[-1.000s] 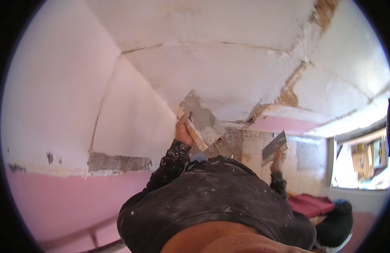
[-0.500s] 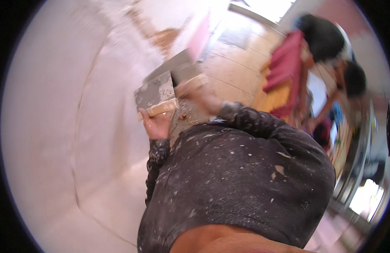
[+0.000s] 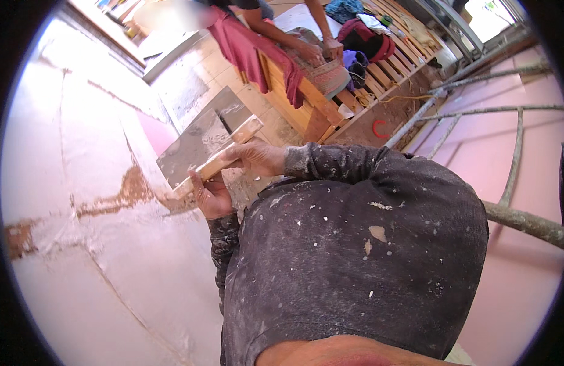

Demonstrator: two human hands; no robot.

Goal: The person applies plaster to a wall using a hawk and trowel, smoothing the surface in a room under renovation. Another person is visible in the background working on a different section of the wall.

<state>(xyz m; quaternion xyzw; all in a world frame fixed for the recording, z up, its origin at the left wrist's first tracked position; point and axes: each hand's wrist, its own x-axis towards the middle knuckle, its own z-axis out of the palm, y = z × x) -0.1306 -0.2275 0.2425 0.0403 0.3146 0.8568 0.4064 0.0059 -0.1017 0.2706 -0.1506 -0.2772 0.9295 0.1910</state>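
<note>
I hold two wide putty knives with flat metal blades and pale wooden back strips. My left hand (image 3: 213, 198) is closed on the wooden strip of the nearer putty knife (image 3: 185, 146). My right hand (image 3: 260, 158) grips the farther putty knife (image 3: 248, 127) by its strip, its fingers partly hidden. The two blades lie close together and seem to overlap, with wet, pale filler smeared near where they meet. Both forearms wear dark sleeves spotted with white.
A whitish wall (image 3: 135, 256) with bare brown patches stands on my left. Ahead, another person's hands (image 3: 318, 53) work over a woven bag beside a wooden frame draped with red cloth (image 3: 254, 49). Slats (image 3: 379, 73) hold bundles. Metal poles (image 3: 513, 158) stand on the right.
My view has swung toward the right, bringing the poles and slatted surface into sight. The right hand's putty knife has come closer alongside the left one; both hands keep their hold.
</note>
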